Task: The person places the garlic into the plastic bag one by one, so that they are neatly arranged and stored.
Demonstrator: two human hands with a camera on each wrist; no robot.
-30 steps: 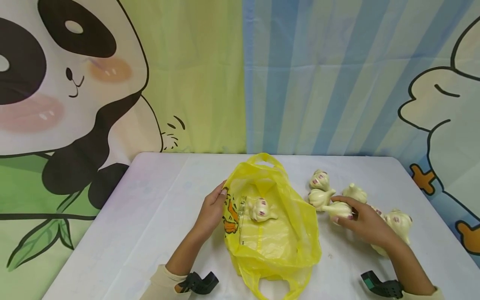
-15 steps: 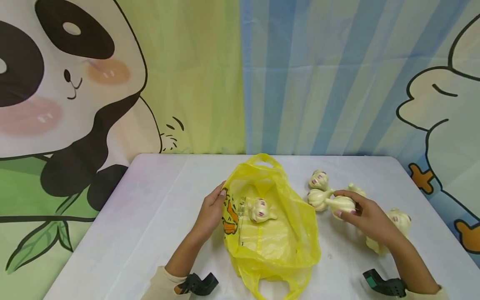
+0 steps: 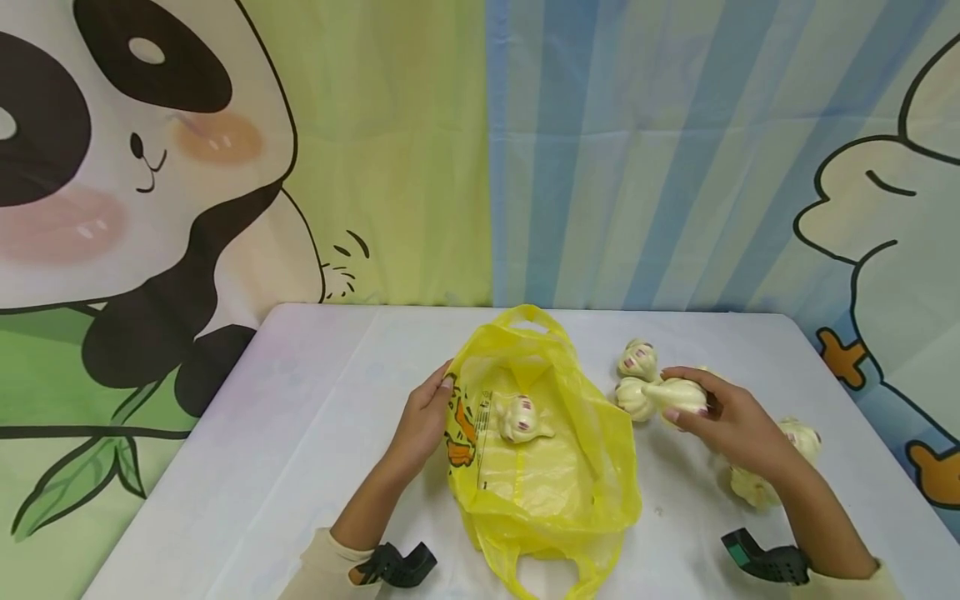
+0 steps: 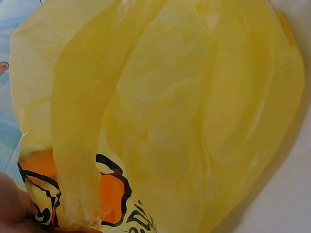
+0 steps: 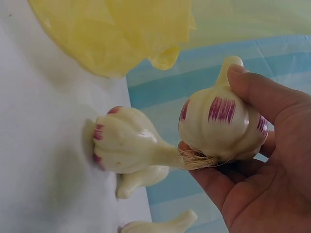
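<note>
A yellow plastic bag (image 3: 540, 492) lies spread at the middle of the table, its mouth facing up. One garlic bulb (image 3: 521, 419) is inside it. My left hand (image 3: 422, 425) pinches the bag's left rim, near an orange and black print (image 4: 112, 194). To the right of the bag, my right hand (image 3: 738, 425) grips a garlic bulb (image 5: 221, 119) between thumb and fingers. Purple streaks and a tuft of root hairs show on that bulb. Close beside it are a second garlic bulb (image 5: 129, 141) and another one (image 3: 637, 360) farther back.
More garlic bulbs (image 3: 801, 440) lie to the right, partly hidden behind my right forearm. The white table (image 3: 300, 433) ends at a curtain (image 3: 675, 167) printed with a panda and stripes. A black band with a camera (image 3: 765, 560) sits on each wrist.
My right hand has taken hold of a garlic bulb and raised it slightly among the others. The left hand and the bag stay where they were.
</note>
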